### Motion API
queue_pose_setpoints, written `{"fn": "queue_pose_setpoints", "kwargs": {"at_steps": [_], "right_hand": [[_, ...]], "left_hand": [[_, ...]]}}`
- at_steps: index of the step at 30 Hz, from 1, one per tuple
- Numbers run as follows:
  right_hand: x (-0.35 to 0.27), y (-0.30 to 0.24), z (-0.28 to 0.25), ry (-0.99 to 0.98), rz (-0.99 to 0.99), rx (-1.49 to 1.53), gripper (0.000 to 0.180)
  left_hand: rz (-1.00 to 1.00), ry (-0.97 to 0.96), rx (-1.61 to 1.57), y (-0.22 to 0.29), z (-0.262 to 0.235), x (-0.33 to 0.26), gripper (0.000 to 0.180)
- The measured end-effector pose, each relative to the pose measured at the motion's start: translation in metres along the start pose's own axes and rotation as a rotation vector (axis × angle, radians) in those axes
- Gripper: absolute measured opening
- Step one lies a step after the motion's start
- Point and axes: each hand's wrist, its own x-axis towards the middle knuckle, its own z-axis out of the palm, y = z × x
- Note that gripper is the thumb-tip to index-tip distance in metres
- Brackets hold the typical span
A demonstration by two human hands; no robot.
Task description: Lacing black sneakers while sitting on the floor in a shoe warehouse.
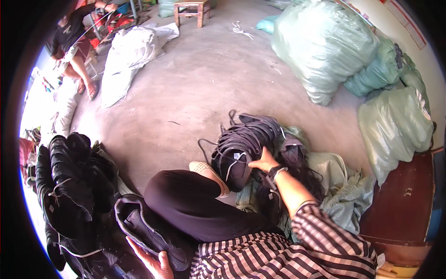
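One laced bundle (248, 139) of dark shoe uppers serves as landmark. Nearer and left of it is one black shoe (146, 230); beyond it, one wooden stool (191, 8); beyond and left, one large white sack (130, 53) and one co-worker (69, 35); beyond and right, at least three green sacks (325, 44). Black pieces (74, 176) far left overlap uncountably.

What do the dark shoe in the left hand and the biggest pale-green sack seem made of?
Dark shoe: probably mesh fabric, mostly matte, judging by its textured panels.
Biggest pale-green sack: likely thin plastic, possibly woven, softly shiny, given its creases and highlights.
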Motion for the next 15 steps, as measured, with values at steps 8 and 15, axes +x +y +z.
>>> {"fn": "queue_pose_setpoints", "kwargs": {"at_steps": [8,15], "right_hand": [[-0.103,-0.056,-0.028,-0.46,0.228,0.621,0.02],[-0.191,0.091,-0.215,0.117,0.07,1.094,0.024]], "left_hand": [[-0.036,0.025,0.02,0.008,-0.005,0.0,0.099],[-0.016,0.032,0.023,0.001,-0.004,0.002,0.099]]}}
